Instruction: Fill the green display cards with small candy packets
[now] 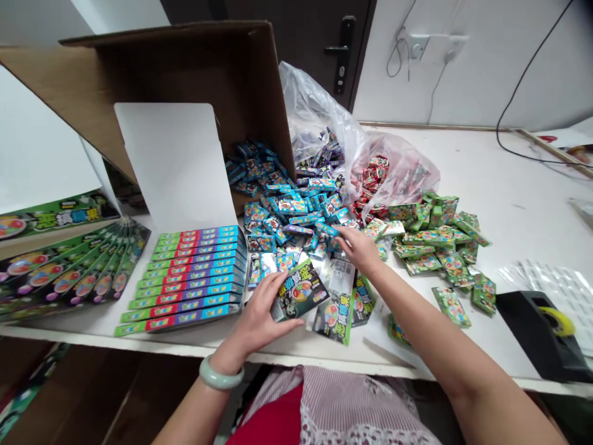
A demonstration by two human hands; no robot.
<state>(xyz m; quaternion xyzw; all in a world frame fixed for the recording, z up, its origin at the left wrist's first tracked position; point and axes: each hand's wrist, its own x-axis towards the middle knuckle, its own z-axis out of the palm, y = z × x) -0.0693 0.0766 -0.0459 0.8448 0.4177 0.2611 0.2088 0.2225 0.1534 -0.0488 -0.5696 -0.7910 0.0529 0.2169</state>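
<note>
My left hand (pixel 264 315), a pale green bangle on its wrist, is closed around the edge of a flat black-and-green printed candy box (pixel 303 290) near the table's front. Two more black-and-green printed pieces, a card (pixel 333 315) and another (pixel 362 300), lie just right of it. My right hand (pixel 359 247) reaches over them to the pile, its thumb and fingertips pinched on a small blue candy box (pixel 327 229). Around those fingertips is a heap of small blue boxes (pixel 291 204), with purple boxes (pixel 324 157) behind.
Left stands a display box with a raised white lid (pixel 176 167) and rows of multicoloured boxes (pixel 189 272). Behind is a cardboard carton (pixel 185 80). Red boxes (pixel 374 173) lie in a plastic bag (pixel 407 167); green packets (pixel 435 241) and a tape dispenser (pixel 532 334) are right.
</note>
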